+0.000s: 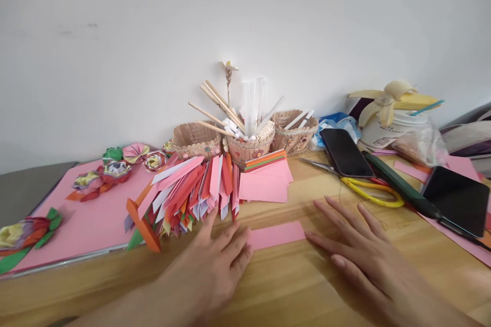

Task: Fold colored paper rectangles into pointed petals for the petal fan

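Note:
A narrow pink paper strip [276,235] lies flat on the wooden table between my two hands. My left hand [217,260] rests at the strip's left end, fingers stretched out and the thumb side touching the paper. On the other side, my right hand [364,250] is spread low over the table, its index fingertip at the strip's right end. Just beyond the strip are pink paper rectangles [264,187] in a small pile. A heap of folded paper pieces [192,184], mostly red, pink and white, sits beyond my left hand.
Woven baskets [249,149] with sticks and straws stand against the wall. Folded paper flowers [115,171] lie on a pink sheet [95,225] at left. To the right are yellow-handled scissors [374,191], a phone [346,152], a dark green cutter [402,186] and another black device [456,199].

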{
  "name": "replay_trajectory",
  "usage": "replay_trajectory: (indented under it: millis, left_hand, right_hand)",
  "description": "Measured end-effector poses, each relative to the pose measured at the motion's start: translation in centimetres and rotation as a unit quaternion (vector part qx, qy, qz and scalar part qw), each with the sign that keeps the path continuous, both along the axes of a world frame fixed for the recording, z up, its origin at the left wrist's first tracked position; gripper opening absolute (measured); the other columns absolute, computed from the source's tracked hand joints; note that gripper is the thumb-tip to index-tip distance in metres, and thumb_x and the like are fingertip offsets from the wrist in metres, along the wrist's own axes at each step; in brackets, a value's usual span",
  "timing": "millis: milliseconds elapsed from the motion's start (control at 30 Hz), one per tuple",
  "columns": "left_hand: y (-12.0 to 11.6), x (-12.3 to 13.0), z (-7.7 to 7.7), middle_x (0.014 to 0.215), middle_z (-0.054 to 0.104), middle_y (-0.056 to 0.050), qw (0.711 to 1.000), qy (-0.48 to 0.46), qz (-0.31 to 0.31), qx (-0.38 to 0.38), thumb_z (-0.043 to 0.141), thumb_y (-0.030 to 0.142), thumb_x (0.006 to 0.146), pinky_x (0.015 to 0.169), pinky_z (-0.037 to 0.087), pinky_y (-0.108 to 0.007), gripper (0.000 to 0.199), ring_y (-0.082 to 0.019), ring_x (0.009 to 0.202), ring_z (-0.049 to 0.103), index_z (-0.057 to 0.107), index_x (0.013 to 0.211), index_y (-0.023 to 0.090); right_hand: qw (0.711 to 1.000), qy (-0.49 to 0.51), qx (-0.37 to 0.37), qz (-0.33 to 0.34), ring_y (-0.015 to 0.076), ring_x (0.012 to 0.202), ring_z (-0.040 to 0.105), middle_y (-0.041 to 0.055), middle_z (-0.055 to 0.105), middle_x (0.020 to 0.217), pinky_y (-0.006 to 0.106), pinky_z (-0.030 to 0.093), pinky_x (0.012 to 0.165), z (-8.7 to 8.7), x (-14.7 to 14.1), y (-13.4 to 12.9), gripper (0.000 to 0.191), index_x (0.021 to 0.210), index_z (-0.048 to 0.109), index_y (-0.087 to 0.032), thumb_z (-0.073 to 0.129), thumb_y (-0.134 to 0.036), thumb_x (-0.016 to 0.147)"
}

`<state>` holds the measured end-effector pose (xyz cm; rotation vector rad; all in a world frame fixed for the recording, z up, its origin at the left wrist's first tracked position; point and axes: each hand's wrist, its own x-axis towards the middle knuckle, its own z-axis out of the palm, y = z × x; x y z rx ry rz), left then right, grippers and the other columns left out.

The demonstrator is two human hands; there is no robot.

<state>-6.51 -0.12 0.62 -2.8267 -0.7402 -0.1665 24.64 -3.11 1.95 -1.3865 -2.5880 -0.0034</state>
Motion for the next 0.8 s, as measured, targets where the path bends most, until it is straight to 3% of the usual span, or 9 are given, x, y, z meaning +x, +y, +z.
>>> replay_trajectory:
  millis: [133, 267, 333, 433, 567, 667, 733, 800]
  left_hand:
    - [0.2, -0.4, -0.4, 0.127, 0.057, -0.009, 1.0, 0.004, -0.017, -0.023, 0.045, 0.031, 0.093, 0.109, 0.011, -0.061, 0.032, -0.026, 0.119, 0.05, 0.056, 0.122, 0.021]
    - [0.0, -0.4, -1.0, 0.125, 0.059, -0.009, 1.0, -0.01, -0.018, 0.001, 0.045, 0.025, 0.093, 0.108, 0.012, -0.061, 0.03, -0.025, 0.12, 0.049, 0.057, 0.119, 0.02]
    - [0.0, -0.2, -0.9, 0.124, 0.06, -0.009, 1.0, -0.021, -0.016, 0.014, 0.044, 0.023, 0.094, 0.109, 0.013, -0.06, 0.028, -0.023, 0.12, 0.049, 0.058, 0.118, 0.019]
    - [0.2, 0.3, 0.3, 0.12, 0.063, -0.007, 0.998, -0.039, -0.026, 0.04, 0.041, 0.024, 0.096, 0.108, 0.02, -0.056, 0.025, -0.022, 0.116, 0.052, 0.062, 0.11, 0.019]
    - [0.6, 1.5, 2.6, 0.116, 0.065, -0.008, 0.992, -0.096, -0.029, 0.079, 0.034, 0.018, 0.098, 0.094, 0.043, -0.045, 0.031, -0.022, 0.105, 0.06, 0.065, 0.099, 0.017]
    - [0.2, 2.2, 3.5, 0.086, 0.07, -0.008, 0.983, -0.163, -0.016, 0.084, 0.031, 0.012, 0.097, 0.07, 0.053, -0.033, 0.033, -0.02, 0.078, 0.066, 0.063, 0.104, 0.011]
    - [-0.4, 2.4, 3.4, 0.066, 0.066, -0.004, 0.982, -0.183, -0.003, 0.051, 0.033, 0.018, 0.097, 0.055, 0.051, -0.026, 0.032, -0.018, 0.062, 0.064, 0.059, 0.112, 0.008]
    - [-0.9, 2.6, 3.1, 0.06, 0.065, -0.002, 0.98, -0.198, -0.003, -0.007, 0.034, 0.025, 0.099, 0.045, 0.047, -0.021, 0.034, -0.015, 0.053, 0.061, 0.055, 0.118, 0.008]
  right_hand:
    - [0.998, 0.036, -0.022, -0.046, 0.0329, 0.131, 0.037, 0.0076, 0.043, 0.143, 0.067, 0.027, 0.101, -0.6, 0.2, 0.4, 0.03, 0.118, 0.063, -0.032, 0.048, -0.036, 0.092]
    - [0.994, 0.095, -0.019, -0.057, 0.0293, 0.125, 0.046, 0.0123, 0.054, 0.133, 0.056, 0.039, 0.099, -0.8, -1.6, 1.2, 0.03, 0.113, 0.064, -0.024, 0.057, -0.036, 0.087]
    - [0.989, 0.132, -0.03, -0.057, 0.0274, 0.121, 0.05, 0.0124, 0.057, 0.128, 0.05, 0.045, 0.095, -0.5, -3.0, 1.5, 0.023, 0.107, 0.066, -0.021, 0.059, -0.029, 0.086]
    - [0.977, 0.19, -0.066, -0.076, 0.0229, 0.113, 0.056, 0.0099, 0.062, 0.118, 0.04, 0.049, 0.091, 0.0, -4.4, 1.5, 0.012, 0.089, 0.066, -0.021, 0.054, -0.018, 0.087]
    - [0.958, 0.248, -0.101, -0.098, 0.0176, 0.096, 0.063, 0.0056, 0.066, 0.104, 0.029, 0.053, 0.079, 0.2, -5.2, 1.2, 0.017, 0.076, 0.061, -0.022, 0.051, -0.015, 0.087]
    - [0.963, 0.255, -0.033, -0.075, 0.0151, 0.082, 0.066, 0.0036, 0.067, 0.09, 0.025, 0.054, 0.069, 0.4, -5.4, 0.8, 0.016, 0.08, 0.059, -0.022, 0.048, -0.014, 0.088]
    - [0.967, 0.246, 0.057, -0.034, 0.0135, 0.074, 0.066, 0.0027, 0.068, 0.083, 0.023, 0.052, 0.063, 0.9, -5.6, 0.3, 0.015, 0.084, 0.057, -0.022, 0.046, -0.013, 0.089]
    - [0.966, 0.223, 0.127, 0.019, 0.0118, 0.065, 0.064, 0.0015, 0.069, 0.077, 0.021, 0.049, 0.057, 1.7, -6.0, -0.3, 0.016, 0.088, 0.056, -0.022, 0.044, -0.011, 0.09]
